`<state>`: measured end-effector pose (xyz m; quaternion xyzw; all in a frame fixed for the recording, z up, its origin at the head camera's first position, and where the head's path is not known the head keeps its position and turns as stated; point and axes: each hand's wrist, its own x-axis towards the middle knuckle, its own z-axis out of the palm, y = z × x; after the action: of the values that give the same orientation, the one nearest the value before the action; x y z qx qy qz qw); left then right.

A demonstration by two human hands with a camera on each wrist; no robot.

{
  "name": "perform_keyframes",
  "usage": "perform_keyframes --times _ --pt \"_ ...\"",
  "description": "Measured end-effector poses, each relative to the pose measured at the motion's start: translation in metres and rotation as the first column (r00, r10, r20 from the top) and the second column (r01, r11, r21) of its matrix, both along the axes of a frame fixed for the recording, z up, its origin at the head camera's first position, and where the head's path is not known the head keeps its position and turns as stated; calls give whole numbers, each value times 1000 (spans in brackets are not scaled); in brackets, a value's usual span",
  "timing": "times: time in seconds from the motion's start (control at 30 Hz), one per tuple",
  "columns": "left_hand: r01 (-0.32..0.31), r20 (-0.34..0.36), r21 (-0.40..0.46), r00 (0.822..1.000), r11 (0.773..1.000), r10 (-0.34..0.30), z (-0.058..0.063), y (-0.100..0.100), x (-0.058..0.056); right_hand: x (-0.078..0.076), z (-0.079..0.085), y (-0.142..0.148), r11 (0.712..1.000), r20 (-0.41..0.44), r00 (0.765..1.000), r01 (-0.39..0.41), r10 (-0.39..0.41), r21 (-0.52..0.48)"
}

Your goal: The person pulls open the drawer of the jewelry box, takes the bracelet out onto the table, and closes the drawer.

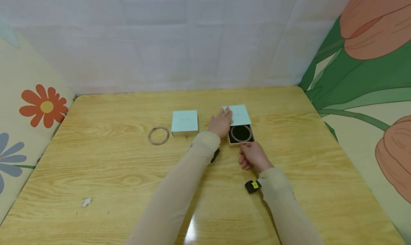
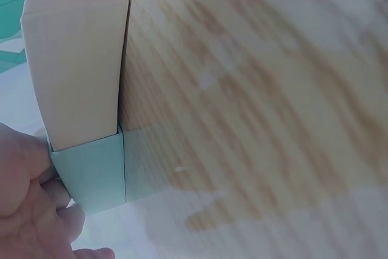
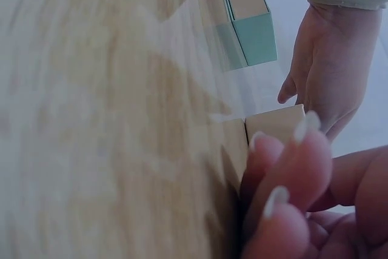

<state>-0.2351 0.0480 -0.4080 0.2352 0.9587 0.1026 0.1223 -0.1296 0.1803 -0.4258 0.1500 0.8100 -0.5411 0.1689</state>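
Observation:
My left hand (image 1: 220, 124) lies on the light blue sleeve (image 1: 240, 115) of the right-hand box, fingers stretched over its top. From the sleeve's near end a beige drawer (image 2: 76, 71) sticks out, partly open. Inside, a brownish bangle (image 1: 241, 141) lies on black padding. With curled fingers, my right hand (image 1: 253, 155) pinches the drawer at its front edge; the exact contact is hidden behind the fingers in the right wrist view. Left of this box is a closed light blue box (image 1: 184, 121). Beside that one, a second bangle (image 1: 149, 135) lies flat on the table.
The wooden table (image 1: 122, 173) meets a white cloth backdrop (image 1: 205, 52) at the back. Flowered panels (image 1: 363, 159) stand at both sides. A small white patch (image 1: 86, 202) shows at the table's front left. Black wrist cameras (image 1: 252, 187) hang under the cuffs.

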Motion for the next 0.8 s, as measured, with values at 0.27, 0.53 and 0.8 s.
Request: perform_keyframes --times 0.27,0.53,0.8 --pt "5 15 10 1000 1000 -6 1 -1 0 1 -1 0 1000 14 1000 -1 1 10" --pt "9 30 3 1000 1000 -9 6 -2 3 3 0 -1 1000 17 1000 -2 2 15" --pt "8 28 12 1000 1000 -8 7 -2 4 6 2 0 999 0 1000 -14 14 35"
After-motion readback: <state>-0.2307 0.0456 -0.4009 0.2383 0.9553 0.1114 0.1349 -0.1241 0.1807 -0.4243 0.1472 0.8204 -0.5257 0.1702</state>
